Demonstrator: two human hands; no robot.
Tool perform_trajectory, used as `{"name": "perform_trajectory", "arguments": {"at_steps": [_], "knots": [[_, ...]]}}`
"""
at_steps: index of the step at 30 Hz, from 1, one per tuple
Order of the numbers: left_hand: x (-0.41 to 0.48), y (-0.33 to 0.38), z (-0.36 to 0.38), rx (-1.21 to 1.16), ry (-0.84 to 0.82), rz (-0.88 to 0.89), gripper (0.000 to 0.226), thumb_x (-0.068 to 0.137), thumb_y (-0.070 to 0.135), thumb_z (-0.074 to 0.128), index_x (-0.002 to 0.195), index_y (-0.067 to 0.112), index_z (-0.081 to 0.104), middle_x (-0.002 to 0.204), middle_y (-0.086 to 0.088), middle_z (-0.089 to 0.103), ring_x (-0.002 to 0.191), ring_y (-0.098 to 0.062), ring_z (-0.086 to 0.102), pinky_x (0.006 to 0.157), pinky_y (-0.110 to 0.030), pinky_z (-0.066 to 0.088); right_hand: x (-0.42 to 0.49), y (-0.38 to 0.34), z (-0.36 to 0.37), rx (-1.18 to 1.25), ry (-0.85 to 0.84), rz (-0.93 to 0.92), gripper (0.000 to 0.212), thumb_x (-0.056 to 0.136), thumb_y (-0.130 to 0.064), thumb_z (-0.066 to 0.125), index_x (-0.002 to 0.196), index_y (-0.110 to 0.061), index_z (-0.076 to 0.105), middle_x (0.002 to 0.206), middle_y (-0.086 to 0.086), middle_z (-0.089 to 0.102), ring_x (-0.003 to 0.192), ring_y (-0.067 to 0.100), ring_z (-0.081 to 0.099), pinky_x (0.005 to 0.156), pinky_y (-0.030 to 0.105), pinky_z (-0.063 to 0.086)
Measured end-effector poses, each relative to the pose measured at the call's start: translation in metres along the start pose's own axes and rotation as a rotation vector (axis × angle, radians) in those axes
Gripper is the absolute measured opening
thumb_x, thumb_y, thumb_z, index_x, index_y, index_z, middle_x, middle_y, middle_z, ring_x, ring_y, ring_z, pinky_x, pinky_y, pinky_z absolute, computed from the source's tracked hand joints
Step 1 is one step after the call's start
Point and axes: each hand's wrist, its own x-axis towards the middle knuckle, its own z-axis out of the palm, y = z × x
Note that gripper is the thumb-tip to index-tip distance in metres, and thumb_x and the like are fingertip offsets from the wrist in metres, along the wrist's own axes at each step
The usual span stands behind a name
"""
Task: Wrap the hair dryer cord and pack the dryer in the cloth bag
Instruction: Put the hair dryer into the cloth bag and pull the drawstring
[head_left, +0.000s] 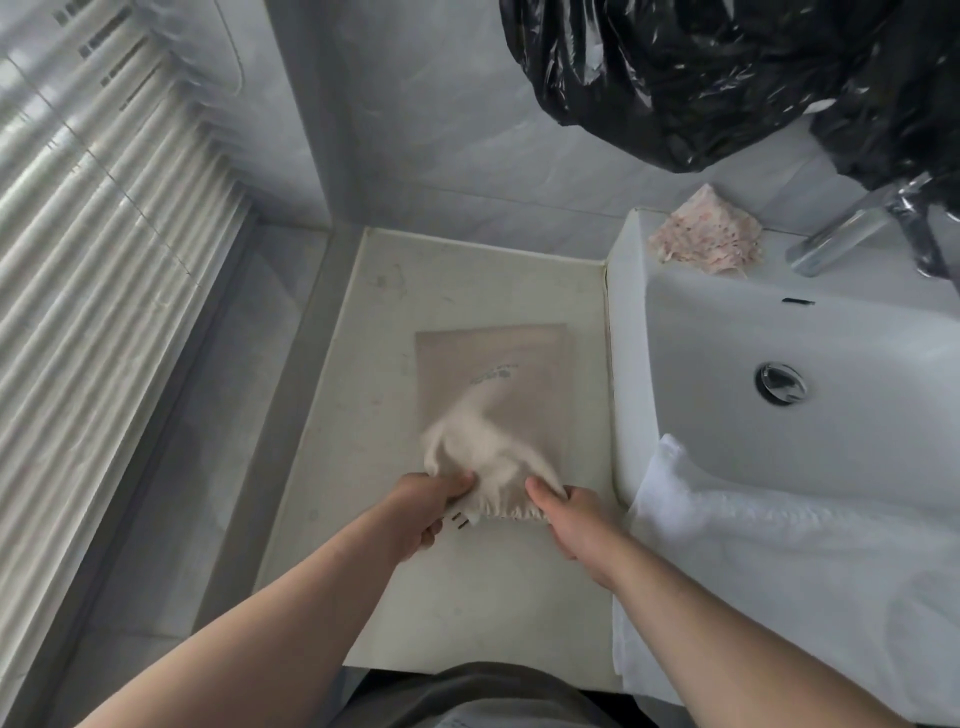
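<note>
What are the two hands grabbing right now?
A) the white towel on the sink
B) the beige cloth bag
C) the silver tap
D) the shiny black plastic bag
B: the left hand and the right hand both pinch the gathered near end of the beige cloth bag, which lies on the counter beside the sink.

Pale tiled walls (441, 130), window blinds (104, 234) left, white sink (779, 322) right.
</note>
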Motion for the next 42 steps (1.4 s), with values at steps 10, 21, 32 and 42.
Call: {"name": "perform_trajectory", "arguments": {"at_steps": [10, 21, 32, 42], "knots": [[-0.014, 0.008, -0.006, -0.072, -0.028, 0.128, 0.031, 0.086, 0.027, 0.077, 0.086, -0.002, 0.067, 0.054, -0.006, 0.068, 0.039, -0.014, 0.062, 0.039, -0.019, 0.045, 0.003, -0.006, -0.003, 0.133, -0.067, -0.004, 0.067, 0.057, -0.07, 0.071, 0.098, -0.018, 0.069, 0.098, -0.001, 0.074, 0.091, 0.018, 0.069, 0.086, 0.04, 0.057], [-0.001, -0.002, 0.0, -0.039, -0.023, 0.045, 0.041, 0.082, 0.037, 0.079, 0.088, -0.001, 0.065, 0.068, -0.015, 0.056, 0.054, -0.019, 0.04, 0.049, -0.025, 0.027, -0.005, -0.002, 0.012, 0.135, -0.197, 0.044, 0.032, 0.086, -0.05, 0.065, 0.085, -0.017, 0.063, 0.065, 0.006, 0.045, 0.048, 0.014, 0.034, 0.051, 0.027, 0.03], [-0.002, 0.014, 0.012, 0.137, 0.139, 0.086, 0.025, 0.095, 0.032, 0.063, 0.086, 0.008, 0.062, 0.061, -0.003, 0.057, 0.048, -0.016, 0.049, 0.044, -0.023, 0.035, -0.007, -0.027, 0.025, 0.042, 0.089, 0.16, 0.052, 0.084, -0.054, 0.059, 0.11, -0.009, 0.065, 0.063, -0.003, 0.045, 0.053, 0.017, 0.042, 0.044, 0.023, 0.029], [-0.026, -0.016, -0.027, 0.062, -0.052, 0.021, 0.024, 0.096, 0.026, 0.06, 0.103, 0.005, 0.067, 0.066, -0.006, 0.059, 0.067, -0.025, 0.061, 0.067, -0.037, 0.056, -0.013, -0.014, -0.005, 0.339, -0.077, 0.139, 0.028, 0.088, -0.045, 0.064, 0.095, -0.018, 0.064, 0.086, 0.003, 0.061, 0.069, 0.014, 0.055, 0.066, 0.03, 0.048]]}}
